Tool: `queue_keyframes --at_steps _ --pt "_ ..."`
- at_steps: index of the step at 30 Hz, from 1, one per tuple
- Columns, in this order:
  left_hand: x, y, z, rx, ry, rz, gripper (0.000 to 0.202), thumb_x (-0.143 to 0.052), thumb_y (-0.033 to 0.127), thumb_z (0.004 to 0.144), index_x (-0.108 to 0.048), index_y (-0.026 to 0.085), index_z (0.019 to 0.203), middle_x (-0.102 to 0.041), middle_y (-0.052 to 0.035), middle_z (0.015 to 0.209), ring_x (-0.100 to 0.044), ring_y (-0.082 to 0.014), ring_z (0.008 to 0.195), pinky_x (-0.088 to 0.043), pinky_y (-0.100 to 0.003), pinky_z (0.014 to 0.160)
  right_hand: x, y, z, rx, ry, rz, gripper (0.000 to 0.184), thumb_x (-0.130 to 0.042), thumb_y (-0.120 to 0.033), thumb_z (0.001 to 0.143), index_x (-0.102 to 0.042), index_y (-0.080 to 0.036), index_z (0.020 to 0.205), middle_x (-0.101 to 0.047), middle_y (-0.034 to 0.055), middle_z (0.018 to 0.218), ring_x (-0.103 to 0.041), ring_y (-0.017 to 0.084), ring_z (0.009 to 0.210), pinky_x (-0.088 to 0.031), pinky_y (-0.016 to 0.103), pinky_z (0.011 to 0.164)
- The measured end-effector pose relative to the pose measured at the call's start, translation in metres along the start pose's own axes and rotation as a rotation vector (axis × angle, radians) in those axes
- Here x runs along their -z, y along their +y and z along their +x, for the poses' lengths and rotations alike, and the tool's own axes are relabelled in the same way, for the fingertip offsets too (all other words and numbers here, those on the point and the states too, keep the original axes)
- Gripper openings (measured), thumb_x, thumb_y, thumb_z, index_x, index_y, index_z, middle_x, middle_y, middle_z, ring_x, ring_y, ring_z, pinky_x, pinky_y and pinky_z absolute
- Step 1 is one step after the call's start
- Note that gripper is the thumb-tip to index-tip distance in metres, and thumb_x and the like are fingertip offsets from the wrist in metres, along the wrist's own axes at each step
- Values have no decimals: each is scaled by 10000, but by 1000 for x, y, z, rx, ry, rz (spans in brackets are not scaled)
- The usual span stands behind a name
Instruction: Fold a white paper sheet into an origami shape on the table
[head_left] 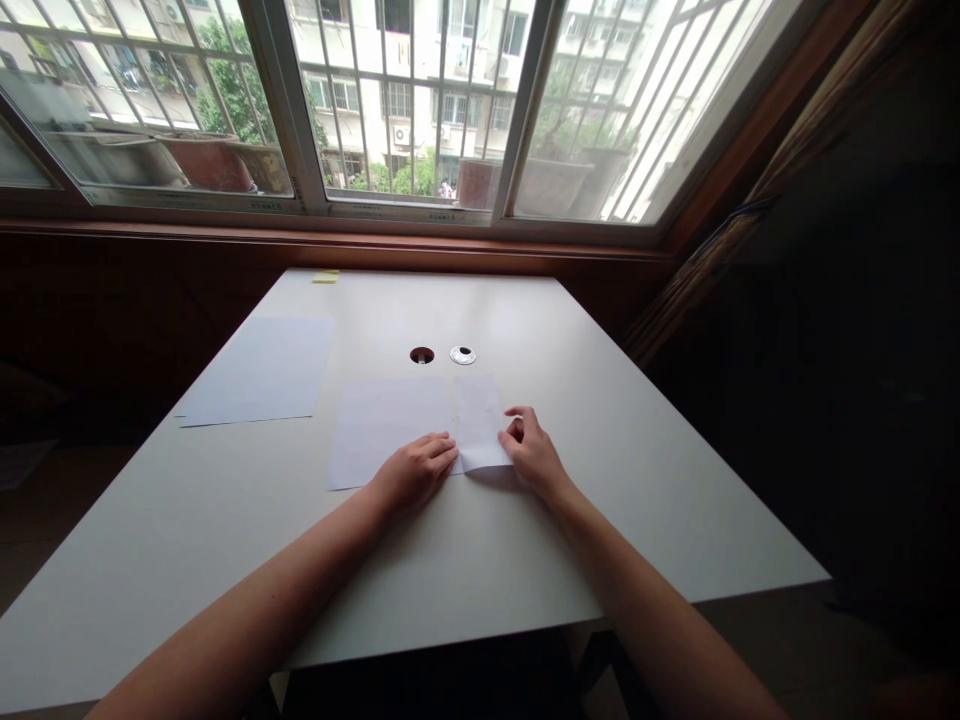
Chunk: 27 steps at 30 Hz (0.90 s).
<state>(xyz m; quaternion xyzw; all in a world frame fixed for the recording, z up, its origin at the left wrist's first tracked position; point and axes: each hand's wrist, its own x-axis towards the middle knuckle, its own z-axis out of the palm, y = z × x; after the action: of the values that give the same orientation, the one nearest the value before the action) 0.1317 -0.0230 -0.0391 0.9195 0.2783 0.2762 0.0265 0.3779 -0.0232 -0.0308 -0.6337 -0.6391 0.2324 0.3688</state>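
Observation:
A white sheet of paper (390, 425) lies on the white table (615, 480) in front of me, with its right part folded over into a flap (480, 420). My left hand (415, 470) rests palm down on the sheet's near edge beside the fold, fingers together and flat. My right hand (531, 450) pinches the right edge of the folded flap with curled fingers, lifting it slightly off the table.
A second white sheet (259, 370) lies at the left of the table. A cable hole (421, 355) and its loose white cap (463, 355) sit behind the folded paper. A small yellow note (325, 277) lies near the far edge under the window.

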Motion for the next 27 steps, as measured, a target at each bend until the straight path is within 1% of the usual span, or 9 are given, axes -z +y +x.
queue_keyframes --at_steps 3,7,14,27 --pt "2 1 0 -23 -3 -28 244 -471 168 983 -673 176 1120 -696 -81 1108 -618 -218 1145 -504 -426 1050 1 0 1 -2 -13 -9 320 -512 -303 832 -468 -244 1143 -602 -44 729 -588 177 706 -416 292 701" --pt "4 4 1 -29 13 -45 232 -489 164 974 -684 181 1097 -706 -77 1062 -630 -215 1117 -501 -429 1049 1 0 3 -21 -23 -20 344 -527 -348 842 -484 -250 1169 -619 -34 760 -593 180 710 -420 293 686" --pt "4 4 1 -31 31 -53 225 -493 151 969 -694 176 1066 -708 -75 1047 -634 -210 1109 -493 -416 1056 1 1 3 -22 -36 19 307 -522 -285 809 -509 -250 1113 -602 -50 703 -580 172 676 -414 288 678" --pt "5 2 -1 -32 15 -48 249 -458 166 987 -687 174 1086 -707 -79 1059 -629 -210 1116 -499 -419 1050 0 -1 -3 -30 0 32 302 -510 -282 794 -498 -254 1095 -587 -62 685 -560 160 646 -406 278 661"
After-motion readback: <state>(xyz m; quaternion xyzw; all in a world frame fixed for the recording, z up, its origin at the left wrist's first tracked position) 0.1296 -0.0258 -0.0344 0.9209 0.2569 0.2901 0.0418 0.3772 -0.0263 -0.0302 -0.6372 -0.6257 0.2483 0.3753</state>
